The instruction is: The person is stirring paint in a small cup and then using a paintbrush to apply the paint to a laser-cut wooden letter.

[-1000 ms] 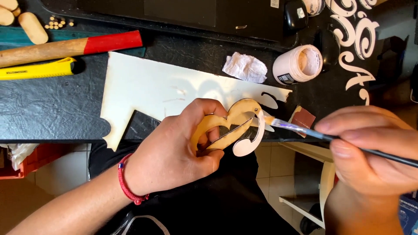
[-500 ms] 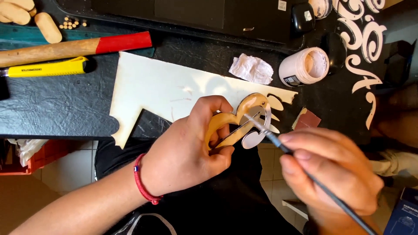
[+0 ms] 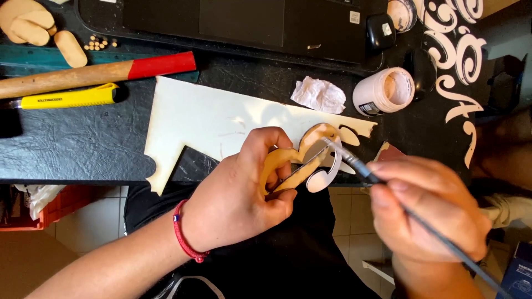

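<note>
My left hand (image 3: 241,194), with a red cord bracelet on the wrist, grips a curly wooden cut-out (image 3: 310,160) that is partly tan and partly white. My right hand (image 3: 429,207) holds a thin paintbrush (image 3: 354,163) whose tip rests on the upper curl of the cut-out. Both hands hover at the front edge of a black work surface (image 3: 72,144). An open jar of tan paint (image 3: 385,91) stands just beyond the brush.
A pale flat board (image 3: 210,119) lies under the hands. A crumpled tissue (image 3: 318,94) sits beside the jar. A red-tipped wooden handle (image 3: 100,72), a yellow utility knife (image 3: 69,98), wooden shapes (image 3: 33,27) and white scroll cut-outs (image 3: 451,50) lie around.
My right hand has shifted left and lower, swinging the brush so its tip now sits on the cut-out's upper curl. My left hand keeps its grip, turning the piece slightly.
</note>
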